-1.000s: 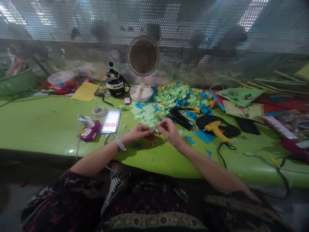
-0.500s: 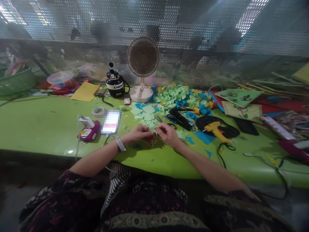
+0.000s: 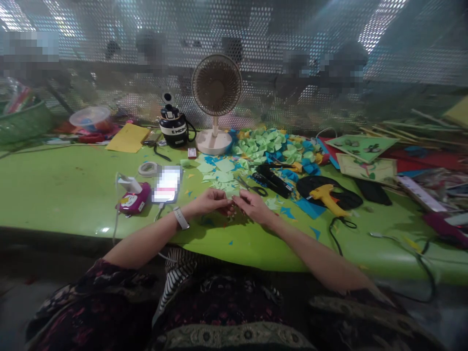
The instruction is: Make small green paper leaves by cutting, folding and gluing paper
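Observation:
My left hand (image 3: 211, 201) and my right hand (image 3: 254, 206) meet low over the green table (image 3: 66, 190), fingers pinched together on a small pale green piece of paper (image 3: 234, 199) between them. The paper is mostly hidden by my fingers. A white watch sits on my left wrist. Just beyond my hands lie loose green paper squares (image 3: 221, 178) and black scissors (image 3: 252, 187). A heap of folded green and blue paper pieces (image 3: 274, 146) lies farther back.
A phone (image 3: 167, 184), a pink device with a white charger (image 3: 133, 197) and a tape roll (image 3: 149, 168) lie left. A desk fan (image 3: 215, 100) and black mug (image 3: 173, 127) stand behind. A yellow glue gun (image 3: 327, 196) and cables lie right.
Both hands have dropped closer to the table and drawn together; the right hand moved slightly toward me, uncovering the scissors behind it.

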The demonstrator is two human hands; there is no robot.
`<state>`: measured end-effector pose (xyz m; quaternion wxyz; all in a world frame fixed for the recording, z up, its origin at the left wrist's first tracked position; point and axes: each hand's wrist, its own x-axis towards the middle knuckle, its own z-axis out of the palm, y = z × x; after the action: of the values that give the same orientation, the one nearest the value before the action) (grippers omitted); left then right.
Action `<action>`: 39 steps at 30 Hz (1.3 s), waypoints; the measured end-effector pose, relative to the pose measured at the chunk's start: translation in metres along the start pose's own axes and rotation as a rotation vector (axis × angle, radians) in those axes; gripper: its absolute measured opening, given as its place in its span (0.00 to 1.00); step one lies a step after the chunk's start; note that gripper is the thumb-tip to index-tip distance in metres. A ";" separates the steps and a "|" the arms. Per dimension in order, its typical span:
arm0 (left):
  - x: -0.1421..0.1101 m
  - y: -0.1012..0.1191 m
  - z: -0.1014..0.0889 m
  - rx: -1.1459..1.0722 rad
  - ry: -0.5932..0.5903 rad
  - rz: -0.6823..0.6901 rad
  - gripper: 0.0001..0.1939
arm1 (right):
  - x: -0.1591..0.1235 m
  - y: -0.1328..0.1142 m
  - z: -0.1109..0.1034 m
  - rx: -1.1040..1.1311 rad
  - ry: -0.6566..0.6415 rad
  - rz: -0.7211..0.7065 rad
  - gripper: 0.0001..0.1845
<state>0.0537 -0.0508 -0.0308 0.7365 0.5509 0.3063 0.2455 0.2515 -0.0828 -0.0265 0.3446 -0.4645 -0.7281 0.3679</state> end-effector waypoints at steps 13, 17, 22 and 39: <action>0.002 -0.001 -0.002 -0.043 0.087 0.026 0.23 | 0.001 -0.002 -0.002 0.028 0.055 -0.013 0.24; 0.001 0.000 0.000 0.013 0.031 0.037 0.23 | 0.001 0.000 -0.003 0.073 0.018 0.044 0.24; -0.004 0.004 0.006 0.036 -0.055 -0.006 0.22 | 0.001 -0.001 -0.005 -0.013 0.099 -0.053 0.24; 0.004 0.002 -0.006 -0.031 0.233 0.062 0.20 | 0.015 0.010 -0.058 -0.795 0.131 0.306 0.12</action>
<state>0.0523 -0.0432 -0.0307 0.6962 0.5164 0.3688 0.3355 0.3000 -0.0537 -0.0038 0.1258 -0.6861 -0.7126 0.0752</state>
